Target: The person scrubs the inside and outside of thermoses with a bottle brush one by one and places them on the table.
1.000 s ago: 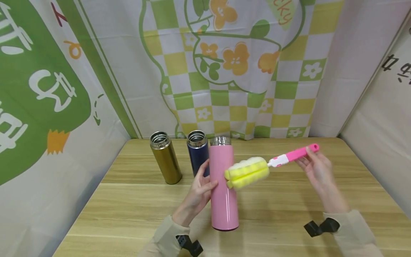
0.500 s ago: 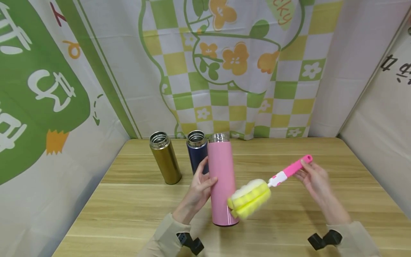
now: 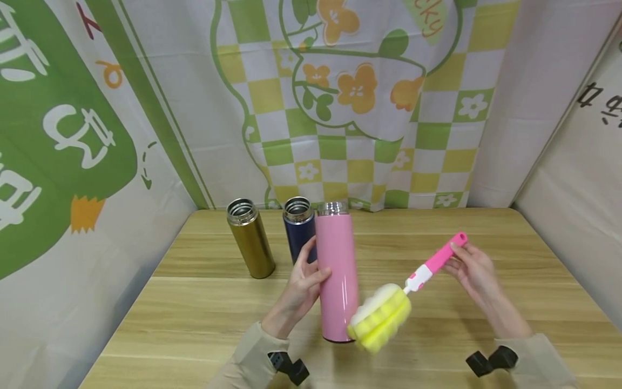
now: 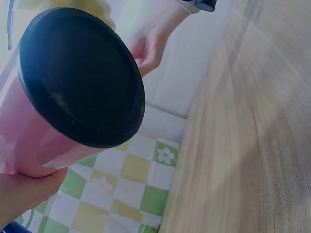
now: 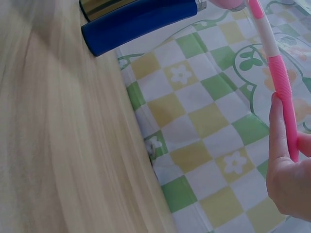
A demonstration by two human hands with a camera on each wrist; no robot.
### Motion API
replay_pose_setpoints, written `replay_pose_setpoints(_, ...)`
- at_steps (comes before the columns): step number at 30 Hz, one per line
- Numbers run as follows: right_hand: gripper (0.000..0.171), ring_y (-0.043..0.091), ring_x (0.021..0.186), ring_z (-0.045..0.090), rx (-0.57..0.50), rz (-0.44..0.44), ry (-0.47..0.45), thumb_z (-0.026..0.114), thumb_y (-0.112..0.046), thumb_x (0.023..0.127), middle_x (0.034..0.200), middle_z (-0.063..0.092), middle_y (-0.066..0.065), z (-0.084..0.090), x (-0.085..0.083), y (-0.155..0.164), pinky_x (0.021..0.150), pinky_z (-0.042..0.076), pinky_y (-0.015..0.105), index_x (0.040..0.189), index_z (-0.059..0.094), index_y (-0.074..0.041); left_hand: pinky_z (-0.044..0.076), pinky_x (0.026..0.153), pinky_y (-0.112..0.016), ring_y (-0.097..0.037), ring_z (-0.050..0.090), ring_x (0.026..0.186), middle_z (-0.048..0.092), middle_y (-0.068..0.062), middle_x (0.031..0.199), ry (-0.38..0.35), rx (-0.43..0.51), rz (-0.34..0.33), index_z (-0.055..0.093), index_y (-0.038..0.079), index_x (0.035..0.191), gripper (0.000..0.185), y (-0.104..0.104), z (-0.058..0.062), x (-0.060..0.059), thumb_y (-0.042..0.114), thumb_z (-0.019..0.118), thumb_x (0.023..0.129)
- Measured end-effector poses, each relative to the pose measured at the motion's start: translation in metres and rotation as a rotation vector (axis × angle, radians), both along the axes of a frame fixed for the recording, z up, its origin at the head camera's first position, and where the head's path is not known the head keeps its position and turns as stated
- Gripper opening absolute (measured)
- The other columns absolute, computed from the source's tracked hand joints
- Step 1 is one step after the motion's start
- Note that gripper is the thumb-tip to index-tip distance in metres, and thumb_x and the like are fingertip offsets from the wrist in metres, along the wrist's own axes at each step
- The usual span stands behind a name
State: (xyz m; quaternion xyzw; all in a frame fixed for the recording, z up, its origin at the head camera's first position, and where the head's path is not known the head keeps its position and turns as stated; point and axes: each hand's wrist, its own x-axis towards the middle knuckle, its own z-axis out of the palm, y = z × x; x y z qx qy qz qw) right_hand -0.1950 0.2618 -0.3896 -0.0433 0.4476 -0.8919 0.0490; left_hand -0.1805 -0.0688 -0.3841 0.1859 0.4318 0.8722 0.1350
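Left hand (image 3: 301, 281) grips the glossy, probably slippery pink bottle (image 3: 336, 270) mid-body; right hand (image 3: 473, 270) pinches the far handle end of the soft, light sponge brush (image 3: 381, 319)

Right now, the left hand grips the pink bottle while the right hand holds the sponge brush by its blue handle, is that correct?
Not quite: the sponge brush has a pink handle, as the head view shows. The left hand does grip the pink bottle, and the right hand holds the brush.

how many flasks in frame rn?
3. The gold flask stands back left on the table, the navy flask right of it, and the pink flask is in front, held by the left hand. None looks hidden.
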Motion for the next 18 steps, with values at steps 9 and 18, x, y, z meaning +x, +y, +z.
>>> replay_pose_setpoints(9, 0.006, 0.022, 0.071, 0.063, -0.137, -0.089, -0.024, 0.049, -0.001, 0.088, 0.082, 0.062, 0.012, 0.016, -0.015, 0.000, 0.071, 0.051, 0.029, 0.092, 0.053, -0.001, 0.043, 0.084, -0.033, -0.019, 0.053, 0.101, 0.050, -0.010, 0.115, -0.004, -0.039, -0.014, 0.005, 0.016, 0.139, 0.079, -0.001, -0.002, 0.003, -0.001, 0.056, 0.081)
replay_pose_setpoints(18, 0.007, 0.026, 0.072, 0.063, -0.280, -0.150, -0.030, 0.051, 0.001, 0.086, 0.081, 0.061, 0.015, 0.034, -0.029, 0.000, 0.074, 0.050, 0.032, 0.092, 0.053, 0.002, 0.043, 0.084, -0.033, -0.017, 0.055, 0.097, 0.050, -0.009, 0.113, 0.001, -0.060, -0.031, 0.004, 0.015, 0.138, 0.080, -0.002, -0.005, 0.004, 0.000, 0.058, 0.081)
